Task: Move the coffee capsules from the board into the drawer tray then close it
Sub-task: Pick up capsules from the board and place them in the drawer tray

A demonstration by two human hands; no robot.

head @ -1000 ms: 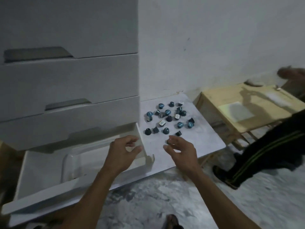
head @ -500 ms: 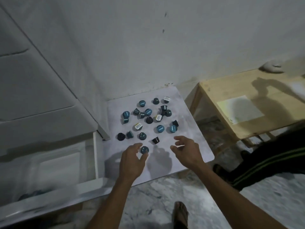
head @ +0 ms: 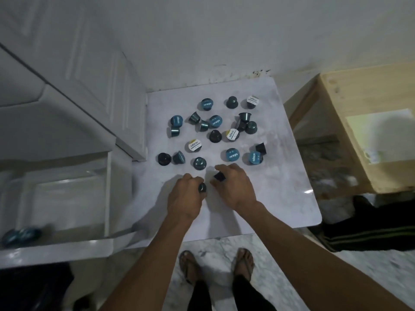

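Several coffee capsules [head: 216, 131], teal, black and white-lidded, lie scattered on a white marbled board [head: 280, 189]. My left hand [head: 185, 198] rests on the board's near middle, fingers closed around a dark capsule [head: 202, 188]. My right hand [head: 233, 188] is just beside it, pinching a black capsule [head: 219, 176]. To the left the open drawer [head: 56, 245] holds a clear tray [head: 67, 198]; two teal capsules [head: 21, 235] lie at its near left corner.
White drawer fronts [head: 67, 97] rise at the left beside the wall. A wooden table [head: 363, 131] stands right of the board. Another person's dark striped trouser leg [head: 370, 234] is at the right edge. My sandalled feet [head: 215, 263] stand on the marble floor below.
My view swung from the drawer to the board. Both hands reached onto the board's near part and each closed on a capsule.
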